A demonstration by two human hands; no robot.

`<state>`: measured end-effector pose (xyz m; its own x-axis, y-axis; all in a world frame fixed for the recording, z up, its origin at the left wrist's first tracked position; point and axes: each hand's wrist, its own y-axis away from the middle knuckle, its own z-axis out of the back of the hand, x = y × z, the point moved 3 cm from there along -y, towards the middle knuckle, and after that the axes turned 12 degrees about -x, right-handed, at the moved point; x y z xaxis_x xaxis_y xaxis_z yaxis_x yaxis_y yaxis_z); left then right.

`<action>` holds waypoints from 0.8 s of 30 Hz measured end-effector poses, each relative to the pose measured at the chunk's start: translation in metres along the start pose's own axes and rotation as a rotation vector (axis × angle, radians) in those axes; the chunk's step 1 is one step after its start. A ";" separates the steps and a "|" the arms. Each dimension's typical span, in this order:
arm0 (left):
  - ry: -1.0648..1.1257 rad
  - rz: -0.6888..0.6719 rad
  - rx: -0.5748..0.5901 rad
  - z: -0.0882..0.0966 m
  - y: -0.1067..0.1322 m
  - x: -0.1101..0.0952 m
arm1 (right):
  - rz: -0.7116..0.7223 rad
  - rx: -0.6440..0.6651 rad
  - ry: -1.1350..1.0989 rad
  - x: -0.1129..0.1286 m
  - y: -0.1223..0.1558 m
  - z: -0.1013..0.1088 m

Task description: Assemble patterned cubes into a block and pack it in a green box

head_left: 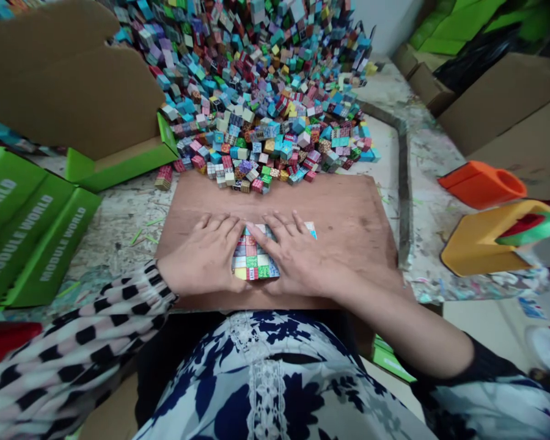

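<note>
The left hand (206, 260) and right hand (300, 263) lie flat, fingers (279, 227) outstretched, gripping nothing, on a cube slab (255, 261) on the board (348, 214).

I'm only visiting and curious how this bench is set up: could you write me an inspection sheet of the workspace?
Surface: a brown board lies on a scuffed, speckled table.
Job's things: a flat block of small patterned cubes sits on the board, partly covered by both hands.
Clutter: a big pile of loose cubes spills onto the board's far edge.
Hands: the left hand and right hand lie flat, fingers spread, one on each side of the block.
Cables: nothing seen.
Surroundings: green MODULE WORLD boxes and an open green box at left; an orange plastic piece, a yellow plastic piece and cardboard cartons at right.
</note>
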<state>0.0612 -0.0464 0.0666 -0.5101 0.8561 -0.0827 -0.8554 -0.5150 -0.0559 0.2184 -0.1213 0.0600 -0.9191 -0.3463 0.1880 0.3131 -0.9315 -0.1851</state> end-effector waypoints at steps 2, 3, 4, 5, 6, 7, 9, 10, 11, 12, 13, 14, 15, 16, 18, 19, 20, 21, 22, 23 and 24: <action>0.041 0.005 0.022 -0.001 -0.003 -0.002 | 0.008 0.002 -0.024 0.001 -0.005 -0.005; 0.061 0.010 0.028 0.000 -0.004 -0.002 | 0.012 0.009 -0.033 0.000 -0.006 -0.006; 0.078 0.014 0.032 0.001 -0.005 -0.003 | 0.016 0.016 -0.039 -0.001 -0.007 -0.007; 0.090 0.018 0.036 0.002 -0.006 -0.004 | 0.020 0.021 -0.044 -0.002 -0.008 -0.007; 0.097 0.020 0.039 0.002 -0.007 -0.004 | 0.024 0.024 -0.048 -0.002 -0.009 -0.007; 0.098 0.017 0.040 0.003 -0.007 -0.005 | 0.030 0.022 -0.052 -0.003 -0.009 -0.008; 0.092 0.001 0.033 0.003 -0.008 -0.005 | 0.040 0.015 -0.057 -0.003 -0.010 -0.009; 0.088 -0.011 0.029 0.003 -0.008 -0.005 | 0.043 0.012 -0.059 -0.002 -0.010 -0.009; 0.084 -0.019 0.026 0.002 -0.007 -0.004 | 0.046 0.012 -0.061 -0.002 -0.010 -0.010; 0.078 -0.021 0.022 0.000 -0.006 -0.003 | 0.045 0.013 -0.065 -0.001 -0.010 -0.011; 0.076 -0.017 0.019 -0.001 -0.005 -0.002 | 0.043 0.014 -0.071 0.000 -0.010 -0.011; 0.076 -0.009 0.018 -0.003 -0.004 -0.001 | 0.039 0.016 -0.084 0.000 -0.010 -0.010; 0.083 -0.002 0.018 -0.005 -0.003 0.001 | 0.034 0.019 -0.109 -0.001 -0.009 -0.008; 0.093 0.005 0.018 -0.007 -0.002 0.002 | 0.028 0.022 -0.150 -0.003 -0.007 -0.005; 0.122 0.008 0.015 -0.008 -0.002 0.003 | -0.011 0.000 -0.287 -0.013 -0.001 0.005; 0.136 0.008 0.014 -0.008 -0.003 0.003 | -0.051 -0.040 -0.376 -0.020 0.004 0.011; 0.147 0.007 0.015 -0.007 -0.005 0.002 | -0.110 -0.101 -0.467 -0.029 0.011 0.017; 0.159 0.006 0.019 -0.006 -0.008 0.000 | -0.186 -0.182 -0.550 -0.039 0.019 0.023; 0.171 0.000 0.026 -0.005 -0.012 -0.003 | -0.279 -0.269 -0.614 -0.049 0.028 0.026; 0.186 -0.011 0.032 -0.004 -0.017 -0.007 | -0.377 -0.341 -0.662 -0.058 0.038 0.026; 0.202 -0.027 0.035 -0.004 -0.022 -0.011 | -0.468 -0.383 -0.691 -0.064 0.049 0.024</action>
<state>0.0858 -0.0449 0.0652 -0.4615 0.8420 -0.2794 -0.8728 -0.4873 -0.0269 0.2986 -0.1468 0.0620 -0.5459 -0.0476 0.8365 -0.2689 -0.9356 -0.2287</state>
